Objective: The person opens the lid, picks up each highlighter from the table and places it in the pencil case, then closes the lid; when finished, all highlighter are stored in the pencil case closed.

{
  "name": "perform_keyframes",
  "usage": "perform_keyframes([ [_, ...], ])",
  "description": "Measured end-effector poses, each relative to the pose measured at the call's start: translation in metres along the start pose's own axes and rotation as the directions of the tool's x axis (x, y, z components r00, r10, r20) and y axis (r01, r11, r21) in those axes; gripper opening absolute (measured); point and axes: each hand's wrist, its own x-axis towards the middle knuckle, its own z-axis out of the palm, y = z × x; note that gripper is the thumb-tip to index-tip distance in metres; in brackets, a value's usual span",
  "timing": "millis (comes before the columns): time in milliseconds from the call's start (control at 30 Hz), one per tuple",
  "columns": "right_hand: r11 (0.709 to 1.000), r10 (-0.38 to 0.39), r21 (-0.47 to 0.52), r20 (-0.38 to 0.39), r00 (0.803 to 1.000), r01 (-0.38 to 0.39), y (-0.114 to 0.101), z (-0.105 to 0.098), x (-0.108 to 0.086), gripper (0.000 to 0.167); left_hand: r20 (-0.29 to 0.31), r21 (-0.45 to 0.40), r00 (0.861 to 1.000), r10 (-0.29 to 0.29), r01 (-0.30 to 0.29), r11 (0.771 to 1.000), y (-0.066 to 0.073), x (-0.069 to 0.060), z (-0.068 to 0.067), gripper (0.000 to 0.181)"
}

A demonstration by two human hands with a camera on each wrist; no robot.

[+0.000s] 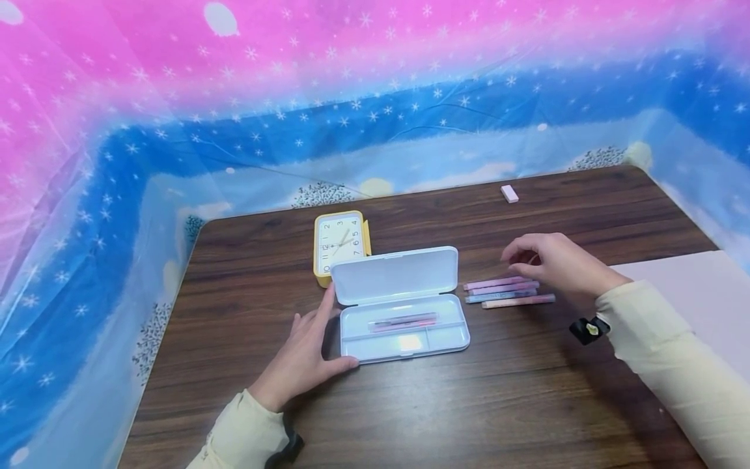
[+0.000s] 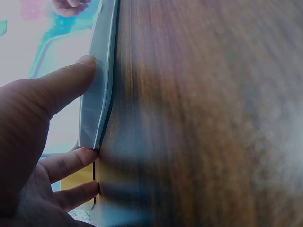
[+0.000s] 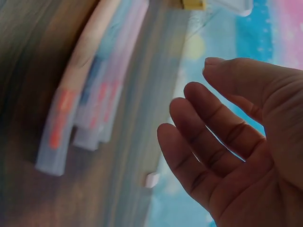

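Observation:
A white pencil case point(image 1: 404, 329) lies on the table with its lid point(image 1: 395, 275) raised; two thin pens point(image 1: 404, 322) rest in its upper compartment. My left hand point(image 1: 305, 355) is at the case's left end, thumb on the front corner and fingers by the left side; in the left wrist view the thumb touches the case's wall point(image 2: 97, 104). My right hand point(image 1: 547, 260) hovers, holding nothing, fingers loosely bent, just above the right ends of several pastel pens point(image 1: 504, 294). In the right wrist view these pens point(image 3: 94, 80) lie left of the hand point(image 3: 236, 127).
A yellow-framed clock point(image 1: 340, 244) lies behind the case's left end, close to the lid. An eraser point(image 1: 510, 193) is near the table's back edge. A pale sheet point(image 1: 691, 299) covers part of the right side, under the right forearm. Patterned cloth point(image 1: 351, 124) hangs around the table.

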Motion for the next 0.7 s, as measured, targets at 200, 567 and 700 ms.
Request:
perform_keyframes([
  [200, 0.999, 0.036, 0.013, 0.026, 0.999, -0.036, 0.018, 0.011, 0.006, 0.013, 0.004, 0.001, 1.000, -0.006, 0.006, 1.000, 0.000, 0.000, 0.000, 0.131],
  [567, 1.000, -0.012, 0.005, 0.037, 0.999, 0.012, 0.029, 0.030, 0.012, 0.012, 0.010, -0.002, 1.000, -0.007, 0.007, 1.000, 0.000, 0.000, 0.000, 0.132],
  [700, 1.000, -0.019, -0.019, 0.045, 0.999, 0.019, 0.031, 0.033, 0.014, 0.012, 0.009, -0.001, 1.000, -0.005, 0.005, 1.000, 0.000, 0.000, 0.000, 0.132],
])
